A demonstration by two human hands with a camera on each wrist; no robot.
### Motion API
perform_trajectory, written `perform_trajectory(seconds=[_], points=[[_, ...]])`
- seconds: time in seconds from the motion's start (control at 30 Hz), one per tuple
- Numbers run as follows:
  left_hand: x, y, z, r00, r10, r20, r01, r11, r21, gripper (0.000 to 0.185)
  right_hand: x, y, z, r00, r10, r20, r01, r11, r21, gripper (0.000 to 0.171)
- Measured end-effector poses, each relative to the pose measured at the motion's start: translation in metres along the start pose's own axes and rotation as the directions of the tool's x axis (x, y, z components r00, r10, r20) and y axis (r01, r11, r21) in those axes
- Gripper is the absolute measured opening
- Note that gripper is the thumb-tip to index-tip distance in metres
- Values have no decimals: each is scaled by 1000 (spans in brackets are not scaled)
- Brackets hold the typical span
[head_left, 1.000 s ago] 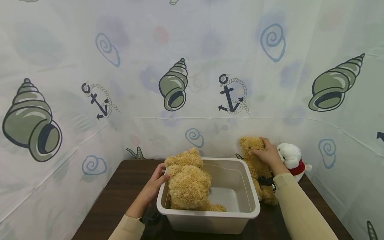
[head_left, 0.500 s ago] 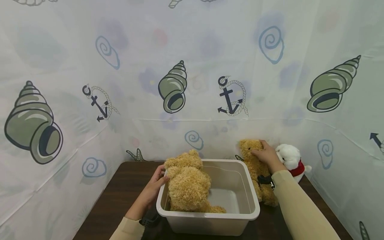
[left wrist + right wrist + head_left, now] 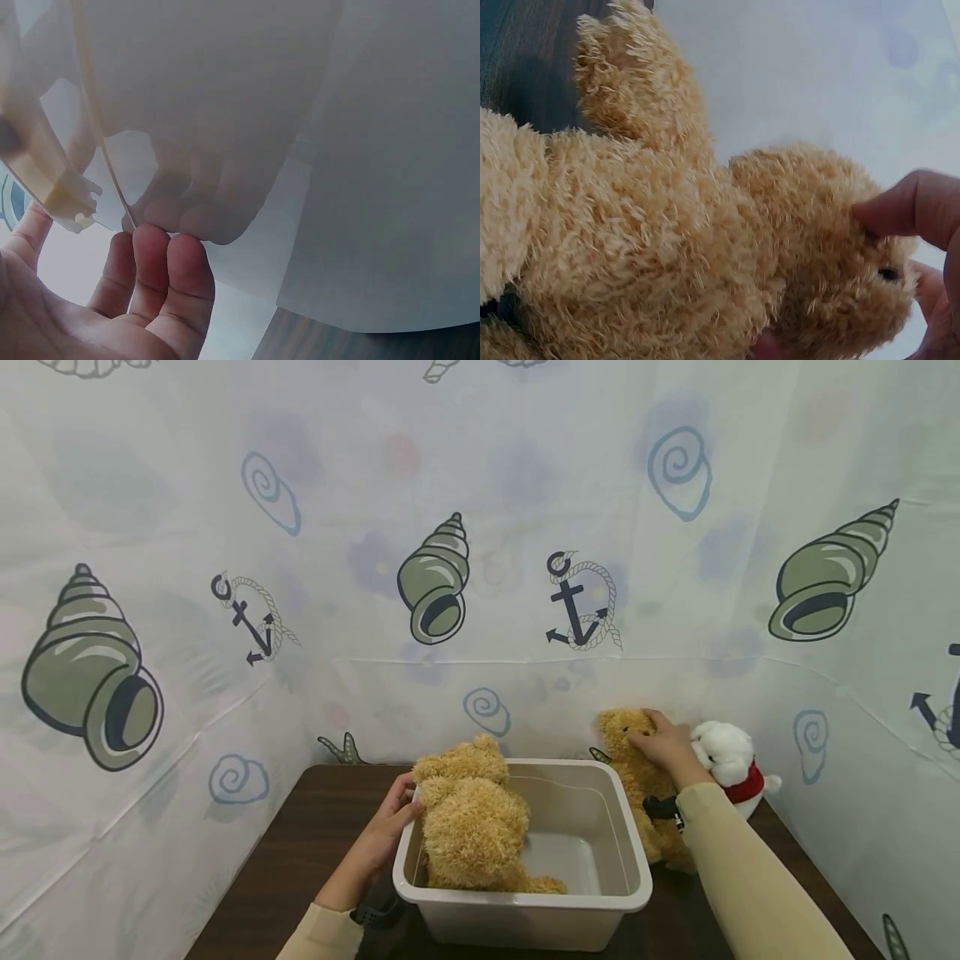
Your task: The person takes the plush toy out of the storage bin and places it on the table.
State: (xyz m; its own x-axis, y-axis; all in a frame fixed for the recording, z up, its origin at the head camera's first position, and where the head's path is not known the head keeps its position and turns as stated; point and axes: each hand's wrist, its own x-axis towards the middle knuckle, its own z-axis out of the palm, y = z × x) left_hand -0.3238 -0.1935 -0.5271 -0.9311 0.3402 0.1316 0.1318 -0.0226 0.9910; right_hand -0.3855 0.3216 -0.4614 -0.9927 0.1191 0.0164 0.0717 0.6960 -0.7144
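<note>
A tan teddy bear (image 3: 472, 827) sits inside a beige plastic bin (image 3: 525, 897), leaning on its left wall. My left hand (image 3: 382, 835) rests against the outside of that wall, thumb up by the rim. In the left wrist view its fingers (image 3: 150, 277) touch the bin's translucent wall (image 3: 262, 112). A second tan teddy bear (image 3: 637, 777) stands on the table just right of the bin. My right hand (image 3: 667, 745) grips its head. In the right wrist view a fingertip (image 3: 900, 206) presses into this bear's (image 3: 667, 247) fuzzy head.
A white plush toy (image 3: 727, 756) with a red scarf sits right of the second bear, against the curtain. The dark wooden table (image 3: 300, 827) is enclosed on three sides by a printed curtain with shells and anchors (image 3: 577, 602).
</note>
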Motion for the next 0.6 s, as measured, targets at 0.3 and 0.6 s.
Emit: perform_trajectory(seconds=[0.3,0.6], points=[[1,1,1,1000,0,-8,0,1000,1,49,-2,-4,2,996,-28,-83,25,999,-42,74],[3,4,4,1000,-7,-20,7,1000,3,49,-14,-17,-7,992,-50,-112,32,987,-157,70]])
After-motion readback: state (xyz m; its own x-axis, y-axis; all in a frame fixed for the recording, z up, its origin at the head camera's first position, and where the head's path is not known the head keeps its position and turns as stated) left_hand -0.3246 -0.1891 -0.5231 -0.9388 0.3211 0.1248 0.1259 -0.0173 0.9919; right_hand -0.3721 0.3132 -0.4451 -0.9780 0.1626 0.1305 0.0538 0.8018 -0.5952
